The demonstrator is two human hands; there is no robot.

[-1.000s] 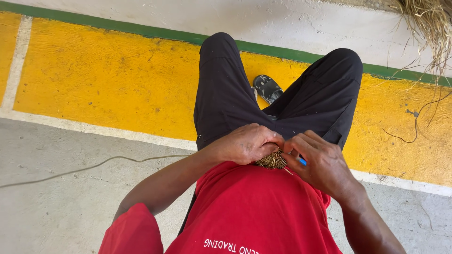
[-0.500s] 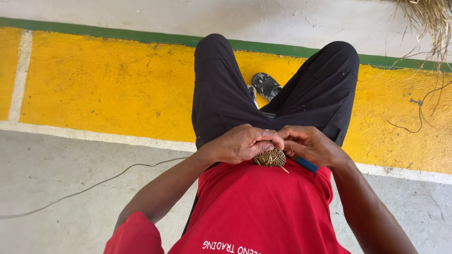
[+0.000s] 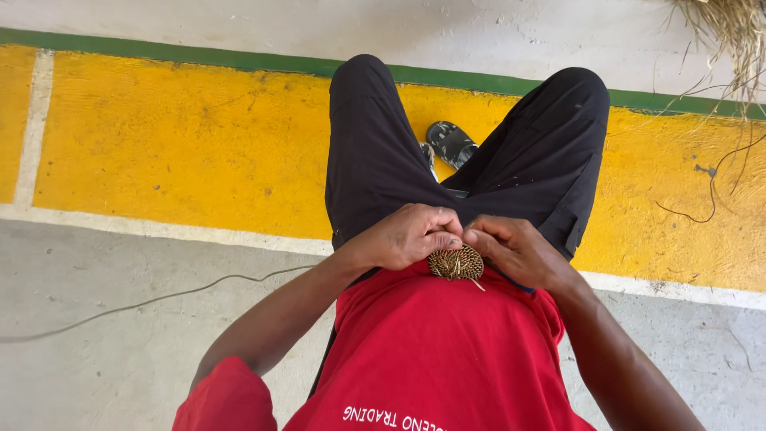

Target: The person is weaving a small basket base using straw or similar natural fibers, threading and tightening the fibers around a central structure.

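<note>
Sitting over a yellow floor band (image 3: 183,152) in black trousers (image 3: 383,160) and a red shirt (image 3: 439,351), left hand (image 3: 407,237) and right hand (image 3: 519,251) both pinching a small woven disc (image 3: 456,262) at the lap, with a sandal (image 3: 449,142) between the knees.

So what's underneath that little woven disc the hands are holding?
Under the woven disc lies the red shirt. The left hand and right hand pinch its top edge, covering whatever sits behind it.
</note>
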